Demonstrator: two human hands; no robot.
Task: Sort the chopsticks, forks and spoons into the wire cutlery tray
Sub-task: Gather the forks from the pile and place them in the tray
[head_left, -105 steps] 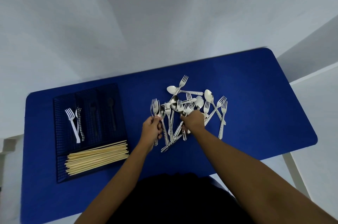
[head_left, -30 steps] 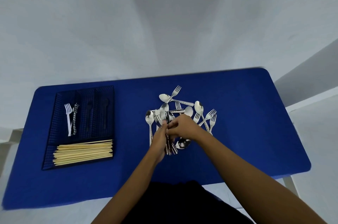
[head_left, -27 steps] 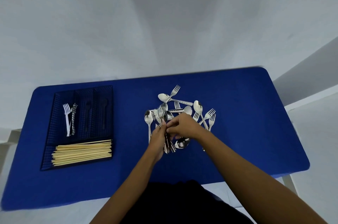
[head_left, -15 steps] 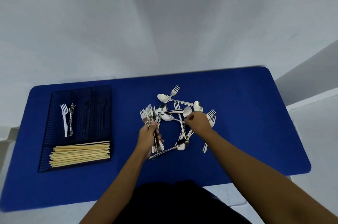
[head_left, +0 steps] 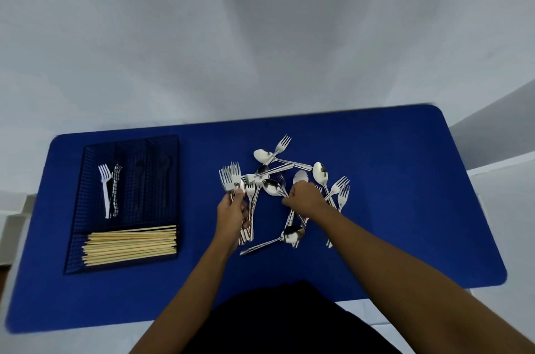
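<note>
A black wire cutlery tray (head_left: 86, 194) lies at the table's left. Its front compartment holds several wooden chopsticks (head_left: 130, 246); a far-left slot holds two forks (head_left: 108, 191). A loose pile of steel forks and spoons (head_left: 295, 177) lies at the table's middle. My left hand (head_left: 231, 217) grips a bundle of forks (head_left: 231, 180), tines pointing away from me, at the pile's left side. My right hand (head_left: 304, 200) is down in the pile with fingers pinched on a piece of cutlery; whether it is a fork or a spoon is hidden.
The blue table (head_left: 405, 209) has rounded corners and its front edge runs just before my body. A spoon (head_left: 278, 238) lies apart at the pile's near side. Pale floor surrounds the table.
My left hand has drawn the fork bundle away to the left of the pile. My right hand let go of the bundle and moved right into the pile.
</note>
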